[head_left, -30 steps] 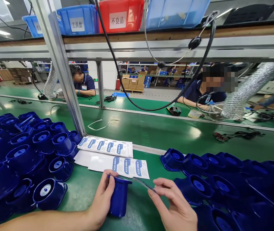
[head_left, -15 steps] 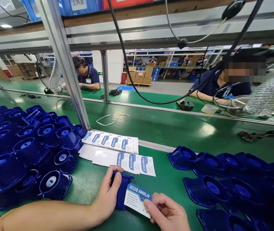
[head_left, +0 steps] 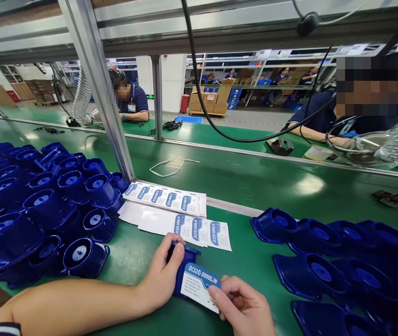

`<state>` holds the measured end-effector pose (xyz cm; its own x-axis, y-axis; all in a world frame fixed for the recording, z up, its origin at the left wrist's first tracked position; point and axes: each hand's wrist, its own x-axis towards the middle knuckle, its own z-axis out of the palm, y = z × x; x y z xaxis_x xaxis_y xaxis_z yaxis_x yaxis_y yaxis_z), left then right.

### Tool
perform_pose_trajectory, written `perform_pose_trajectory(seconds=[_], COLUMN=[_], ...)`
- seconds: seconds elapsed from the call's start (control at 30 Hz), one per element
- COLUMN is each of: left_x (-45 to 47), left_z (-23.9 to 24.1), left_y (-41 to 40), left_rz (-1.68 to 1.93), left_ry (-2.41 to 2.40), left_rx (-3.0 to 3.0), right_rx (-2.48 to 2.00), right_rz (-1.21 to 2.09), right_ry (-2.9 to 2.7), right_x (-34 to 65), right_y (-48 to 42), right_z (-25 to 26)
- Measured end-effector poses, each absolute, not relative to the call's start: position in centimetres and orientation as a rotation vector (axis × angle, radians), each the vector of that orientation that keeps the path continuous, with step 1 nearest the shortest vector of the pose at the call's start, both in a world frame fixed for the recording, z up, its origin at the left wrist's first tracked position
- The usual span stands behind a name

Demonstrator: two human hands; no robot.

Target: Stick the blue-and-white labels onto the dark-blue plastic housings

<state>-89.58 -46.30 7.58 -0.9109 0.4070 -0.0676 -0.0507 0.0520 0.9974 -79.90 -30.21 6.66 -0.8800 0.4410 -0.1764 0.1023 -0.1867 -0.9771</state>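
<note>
White label (head_left: 200,285): turned from edge-on, a second ago, to printed face toward the camera, its left part now overlapping the blue housing (head_left: 190,255) between the hands.
Left-side housings (head_left: 46,201): dark blue pieces crowd the green table (head_left: 132,254).
Left hand (head_left: 165,268): forearm reaching low across from the left, wrist bent, thumb on the near side and fingers curled over the top, clasped around the blue housing.
Label sheets (head_left: 188,228): fanned flat just beyond the hands, several labels unpeeled.
Blue housing: held tilted at bench centre; the step appears to be setting the label on its side, and the next move likely calls for squaring the edge, then smoothing it flat. Whether it adheres, one cannot tell.
Right hand (head_left: 244,302): palm inward, thumb and forefinger pinching the label's right edge, other fingers curled.
Right-side housings (head_left: 319,270): more blue pieces, grouped near the right hand.
</note>
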Motion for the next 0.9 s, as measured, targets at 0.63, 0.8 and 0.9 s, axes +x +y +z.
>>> perform_pose_trajectory(seconds=[0.63,0.8,0.9], left_x=[-89.59,-89.58,-89.62], left_z=[7.88,7.82,7.75], left_y=[-46.02,-46.04,-46.06], left_rz=[1.924,1.928,1.931], left_ry=[1.985,1.985,1.988], left_rx=[0.335,0.332,0.340], right_rx=[-0.633,-0.628,-0.627], right_rz=[2.160,2.152,2.162], right_ry=[-1.848,-1.861,-1.833], right_x=[-79.88,-79.87,-79.87], right_y=[-30.16,-30.16,-30.28], right_z=[6.49,6.48,6.56])
